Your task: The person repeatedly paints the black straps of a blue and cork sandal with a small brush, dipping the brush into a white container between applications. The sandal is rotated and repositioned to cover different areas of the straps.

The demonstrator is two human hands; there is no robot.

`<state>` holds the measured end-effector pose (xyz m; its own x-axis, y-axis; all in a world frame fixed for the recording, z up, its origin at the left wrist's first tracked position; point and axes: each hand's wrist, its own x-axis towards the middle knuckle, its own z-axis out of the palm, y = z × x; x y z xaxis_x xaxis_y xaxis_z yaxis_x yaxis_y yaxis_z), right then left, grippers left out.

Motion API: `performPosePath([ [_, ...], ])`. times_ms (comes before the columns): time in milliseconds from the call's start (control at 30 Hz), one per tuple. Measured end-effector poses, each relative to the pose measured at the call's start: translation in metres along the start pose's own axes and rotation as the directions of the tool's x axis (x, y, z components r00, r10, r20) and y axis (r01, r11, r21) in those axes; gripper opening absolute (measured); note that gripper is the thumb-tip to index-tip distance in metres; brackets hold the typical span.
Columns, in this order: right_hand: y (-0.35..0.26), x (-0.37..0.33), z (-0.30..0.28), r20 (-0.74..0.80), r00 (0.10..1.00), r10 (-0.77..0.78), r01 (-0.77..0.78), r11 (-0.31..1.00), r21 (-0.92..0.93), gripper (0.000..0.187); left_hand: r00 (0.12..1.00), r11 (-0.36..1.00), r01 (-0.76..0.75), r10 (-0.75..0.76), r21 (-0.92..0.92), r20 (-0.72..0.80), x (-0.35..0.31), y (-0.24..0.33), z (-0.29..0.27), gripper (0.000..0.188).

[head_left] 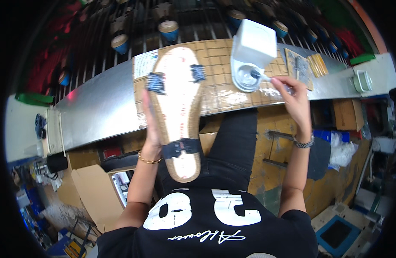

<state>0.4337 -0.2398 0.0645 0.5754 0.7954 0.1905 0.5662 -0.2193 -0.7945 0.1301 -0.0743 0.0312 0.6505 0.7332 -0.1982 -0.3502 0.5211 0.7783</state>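
Note:
My left hand (pixel 150 124) grips a long sandal sole (pixel 181 107) along its left edge, with the thumb side and fingers partly hidden behind it. The sole has a white top, a tan woven rim, dark strap ends near its far part and a black band across its near part. In a pinch, my right hand (pixel 293 92) holds a small brush (pixel 263 77) by its pale handle. The dark brush tip is at the round cup of a white dispenser (pixel 256 43) with a boxy tank, standing on the bench.
A metal bench (pixel 95 114) partly covered with taped cardboard (pixel 219 103) runs in front of me. Behind it, a rack carries several blue-and-tan pieces (pixel 168 31). Yellow strips (pixel 318 64) lie at the right. An open carton (pixel 97 193) stands low at the left.

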Motion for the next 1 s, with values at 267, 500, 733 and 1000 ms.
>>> performPosePath([
  [267, -0.12, -0.018, 0.028, -0.326, 0.779, -0.536, 0.527, 0.841, -0.125, 0.021, 0.947, 0.985, -0.074, 0.021, 0.153, 0.32, -0.011, 0.011, 0.039, 0.095],
  [500, -0.144, -0.03, 0.046, -0.236, 0.835, -0.498, 0.518, 0.855, 0.03, 0.021, 0.945, 0.974, -0.142, 0.08, 0.177, 0.316, -0.026, 0.018, 0.057, 0.103],
  [733, -0.157, -0.018, 0.043, -0.321, 0.763, -0.562, 0.583, 0.812, -0.036, 0.02, 0.933, 0.879, -0.273, 0.142, 0.391, 0.332, -0.029, 0.023, 0.057, 0.109],
  [1000, -0.157, -0.026, 0.03, -0.203, 0.748, -0.632, 0.642, 0.766, -0.019, 0.023, 0.925, 0.836, -0.31, 0.154, 0.452, 0.349, -0.029, 0.03, 0.057, 0.112],
])
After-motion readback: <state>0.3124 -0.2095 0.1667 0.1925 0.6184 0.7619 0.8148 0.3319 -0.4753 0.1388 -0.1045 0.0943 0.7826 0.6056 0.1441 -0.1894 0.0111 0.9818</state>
